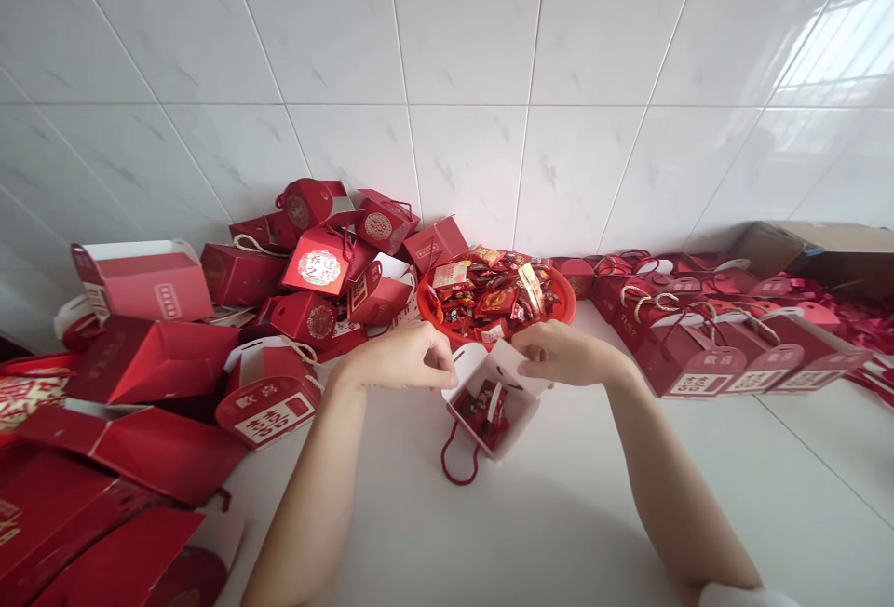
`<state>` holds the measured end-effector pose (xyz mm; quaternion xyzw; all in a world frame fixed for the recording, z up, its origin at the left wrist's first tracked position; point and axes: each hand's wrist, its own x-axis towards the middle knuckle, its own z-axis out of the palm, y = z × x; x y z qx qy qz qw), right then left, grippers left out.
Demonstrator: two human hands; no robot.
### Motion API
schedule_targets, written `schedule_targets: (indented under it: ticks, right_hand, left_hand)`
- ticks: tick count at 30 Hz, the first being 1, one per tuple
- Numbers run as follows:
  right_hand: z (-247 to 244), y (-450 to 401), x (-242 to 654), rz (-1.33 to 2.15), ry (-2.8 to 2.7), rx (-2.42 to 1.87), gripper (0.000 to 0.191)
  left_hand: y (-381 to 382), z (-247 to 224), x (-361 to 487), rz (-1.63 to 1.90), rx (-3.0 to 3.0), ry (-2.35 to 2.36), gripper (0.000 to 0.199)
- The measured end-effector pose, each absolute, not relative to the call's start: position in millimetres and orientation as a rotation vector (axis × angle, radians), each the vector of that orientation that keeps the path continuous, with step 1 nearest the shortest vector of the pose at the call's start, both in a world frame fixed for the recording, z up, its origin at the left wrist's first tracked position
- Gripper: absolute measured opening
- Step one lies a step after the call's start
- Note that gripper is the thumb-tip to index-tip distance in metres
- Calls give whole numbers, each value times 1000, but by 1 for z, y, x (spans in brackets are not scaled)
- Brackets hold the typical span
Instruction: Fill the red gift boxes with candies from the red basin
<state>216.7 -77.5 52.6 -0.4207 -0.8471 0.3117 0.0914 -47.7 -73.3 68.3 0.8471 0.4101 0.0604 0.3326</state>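
Note:
An open gift box (pixel 513 430) with a white inside stands on the white table between my hands, with several red-wrapped candies (pixel 481 407) in it. My left hand (pixel 412 356) pinches the box's left flap between thumb and fingers. On the other side, my right hand (pixel 562 353) has its fingers closed on the right flap. A dark red cord handle (pixel 459 479) hangs out at the box's near left side. Just behind the box sits a round red basket (pixel 567 298) heaped with wrapped candies.
Many red boxes (pixel 164 360) lie piled at the left, some open. Rows of red boxes with cord handles (pixel 705 360) stand at the right. A cardboard box (pixel 824 239) is at the far right. The tiled wall (pixel 467 30) rises behind the table (pixel 419 514).

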Motion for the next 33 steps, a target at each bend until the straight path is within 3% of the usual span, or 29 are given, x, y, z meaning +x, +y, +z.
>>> schedule_targets:
  ticks: [3, 9, 12, 17, 24, 33]
  right_hand:
    - [52, -78, 213, 984, -2590, -1231, 35]
    - [48, -87, 197, 517, -2638, -1464, 18]
    - [47, -99, 184, 405, -2608, -1200, 33]
    - [52, -104, 163, 624, -2871, -788, 26]
    - [53, -83, 141, 714, -3408, -980, 42]
    - [47, -75, 141, 724, -3301, -931, 32]
  left_hand:
    - [-74, 69, -47, 193, 2185, 1041, 21]
    - [-73, 65, -43, 64, 2220, 1176, 17]
    - [-73, 64, -41, 24, 2234, 1190, 16]
    - [-74, 65, -41, -19, 2250, 1195, 15]
    - [-74, 66, -42, -71, 2248, 1213, 24]
    - [-75, 67, -41, -140, 2289, 1236, 30]
